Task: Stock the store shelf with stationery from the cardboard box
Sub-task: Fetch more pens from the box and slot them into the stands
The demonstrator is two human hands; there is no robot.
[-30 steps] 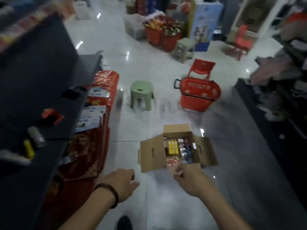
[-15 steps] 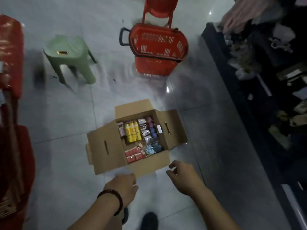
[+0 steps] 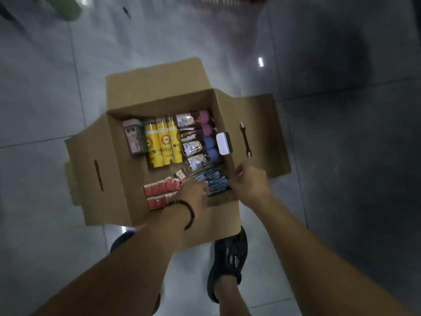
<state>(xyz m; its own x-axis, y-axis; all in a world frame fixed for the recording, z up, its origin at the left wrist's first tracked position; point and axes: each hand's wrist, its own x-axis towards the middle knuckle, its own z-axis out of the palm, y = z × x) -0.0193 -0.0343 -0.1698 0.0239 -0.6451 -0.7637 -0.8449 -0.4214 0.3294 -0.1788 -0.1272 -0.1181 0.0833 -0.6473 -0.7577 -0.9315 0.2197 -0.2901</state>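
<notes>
On the tiled floor (image 3: pixel 45 99) the box (image 3: pixel 98 156) stands open, flaps spread, packed with stationery: yellow tubes (image 3: pixel 161 144) at the back, red packs (image 3: pixel 159 190) near-left, blue packs (image 3: pixel 216 181) near-right. The left hand (image 3: pixel 193 195), a bracelet (image 3: pixel 189 210) on its wrist, reaches inside, between the red and blue packs. Its fingers are blurred, so I cannot tell whether it grasps anything. The right hand (image 3: pixel 250 183) curls round the box's right wall near the corner.

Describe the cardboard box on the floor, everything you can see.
The cardboard box is brown, standing upright on the tiled floor with all four flaps folded out. A slot is cut in each side flap. It is packed with stationery. The left hand reaches inside near its front wall; the right hand is at its right wall.
</notes>
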